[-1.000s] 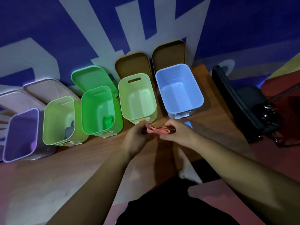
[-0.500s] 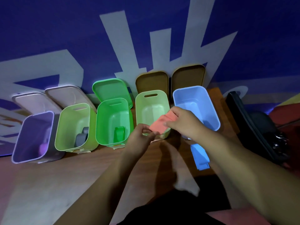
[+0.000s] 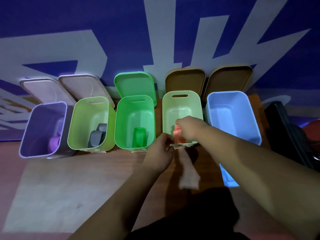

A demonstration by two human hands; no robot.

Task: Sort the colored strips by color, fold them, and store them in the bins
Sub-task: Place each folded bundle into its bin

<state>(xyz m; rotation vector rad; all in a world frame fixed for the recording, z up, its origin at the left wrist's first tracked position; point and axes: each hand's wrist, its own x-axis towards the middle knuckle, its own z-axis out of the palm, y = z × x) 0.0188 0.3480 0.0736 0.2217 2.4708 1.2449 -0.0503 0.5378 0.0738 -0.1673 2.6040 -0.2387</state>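
head | wood table (image 3: 69, 179), blue-white wall (image 3: 121, 32) | right hand (image 3: 189, 128) pinches pink strip (image 3: 178, 136) | left hand (image 3: 159, 153) slack

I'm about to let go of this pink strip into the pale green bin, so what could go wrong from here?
The pink strip is only pinched by your right hand at the pale green bin; once released, its fold may spring open. Your right forearm crosses above the blue strip near the table edge, so pulling back could drag it off. Your left hand sits close to the bin's front rim and might nudge it.
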